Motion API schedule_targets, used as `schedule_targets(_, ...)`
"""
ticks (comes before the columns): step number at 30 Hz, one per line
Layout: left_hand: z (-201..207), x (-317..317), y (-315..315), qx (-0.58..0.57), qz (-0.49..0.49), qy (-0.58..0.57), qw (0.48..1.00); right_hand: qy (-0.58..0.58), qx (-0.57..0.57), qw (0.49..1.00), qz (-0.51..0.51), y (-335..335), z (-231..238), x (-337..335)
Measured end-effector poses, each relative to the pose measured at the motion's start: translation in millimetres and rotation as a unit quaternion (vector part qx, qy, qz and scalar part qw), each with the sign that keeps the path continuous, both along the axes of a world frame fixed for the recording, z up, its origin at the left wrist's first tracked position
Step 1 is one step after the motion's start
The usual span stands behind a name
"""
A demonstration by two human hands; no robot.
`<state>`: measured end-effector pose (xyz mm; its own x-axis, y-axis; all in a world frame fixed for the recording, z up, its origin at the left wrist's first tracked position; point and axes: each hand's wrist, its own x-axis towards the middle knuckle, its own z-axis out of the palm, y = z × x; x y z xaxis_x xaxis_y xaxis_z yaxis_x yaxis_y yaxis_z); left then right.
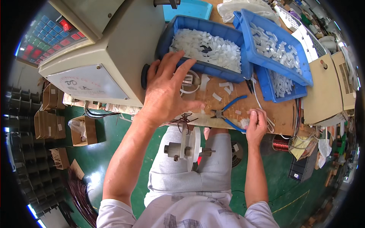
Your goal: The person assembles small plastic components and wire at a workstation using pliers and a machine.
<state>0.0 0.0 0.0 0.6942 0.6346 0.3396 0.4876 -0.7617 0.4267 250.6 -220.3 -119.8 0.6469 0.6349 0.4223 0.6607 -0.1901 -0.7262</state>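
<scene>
My left hand (167,87) is raised over the bench edge with its fingers spread, next to a black round knob (145,76) on the side of the beige machine. Its fingertips overlap the near wall of a blue bin (213,70) of small white plastic pieces; I cannot tell whether they touch. On the bench to the right, my right hand (256,128) has its fingers curled together, and what they hold, if anything, is hidden. Beside it lie blue-handled pliers (228,110) and a whitish bit (244,122). A metal spindle with a white disc (194,146) stands in front of my lap.
The beige machine (125,49) with its keypad (53,36) fills the left. Two more blue bins (279,60) of white pieces are stacked at the right, near another beige machine (327,91). Loose white pieces (217,97) and cables lie on the wooden bench (283,117).
</scene>
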Motion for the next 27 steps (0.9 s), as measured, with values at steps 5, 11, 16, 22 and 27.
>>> schedule_targets(5,-3,5,-6,-0.011,0.001,-0.016,1.0,-0.015,-0.005,1.0,0.0,-6,6,7)
schedule_targets(11,-2,4,-3,-0.008,0.003,-0.009,1.0,-0.015,-0.009,1.0,-0.003,-4,6,4)
schedule_targets(16,-2,3,0,-0.004,-0.001,-0.009,1.0,-0.074,-0.076,0.993,0.047,-8,23,0)
schedule_targets(22,-3,0,0,0.008,0.006,-0.008,1.0,-0.192,-0.235,0.924,0.232,18,73,-14)
schedule_targets(27,-5,2,1,0.016,0.002,-0.006,1.0,-0.246,-0.336,0.848,0.328,33,76,-2)
